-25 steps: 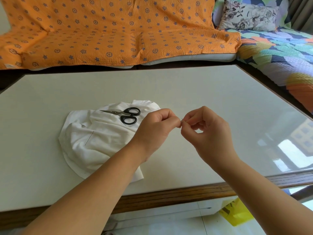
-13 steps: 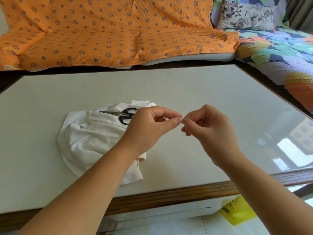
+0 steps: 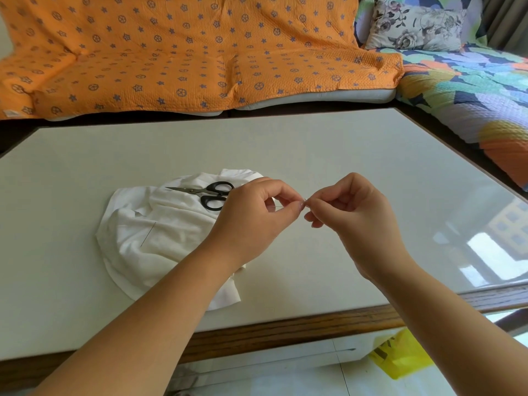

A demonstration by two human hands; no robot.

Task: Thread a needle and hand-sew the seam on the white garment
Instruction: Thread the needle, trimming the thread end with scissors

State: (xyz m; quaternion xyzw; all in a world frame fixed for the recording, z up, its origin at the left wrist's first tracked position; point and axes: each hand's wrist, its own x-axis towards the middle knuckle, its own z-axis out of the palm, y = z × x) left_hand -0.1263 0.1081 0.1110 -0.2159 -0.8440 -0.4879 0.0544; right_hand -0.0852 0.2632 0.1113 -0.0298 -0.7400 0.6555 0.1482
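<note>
Thread (image 3: 275, 206) between fingers (image 3: 294, 206) of left hand (image 3: 251, 221) and right hand (image 3: 357, 218), beside white garment (image 3: 160, 250).

Lying bunched in loose folds on the pale tabletop (image 3: 314, 155): a soft white fabric garment (image 3: 160, 252), hem curving toward the near edge. Resting aslant across its left part: a thin dark needle-like sliver (image 3: 148, 234). Being pinched between fingertips of left hand (image 3: 251, 221) and right hand (image 3: 360, 218), above the table: a fine thread (image 3: 275, 206), barely showing.

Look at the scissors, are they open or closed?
Closed. The scissors lie on the white garment with both blades together in one thin point and the black handle loops side by side.
</note>
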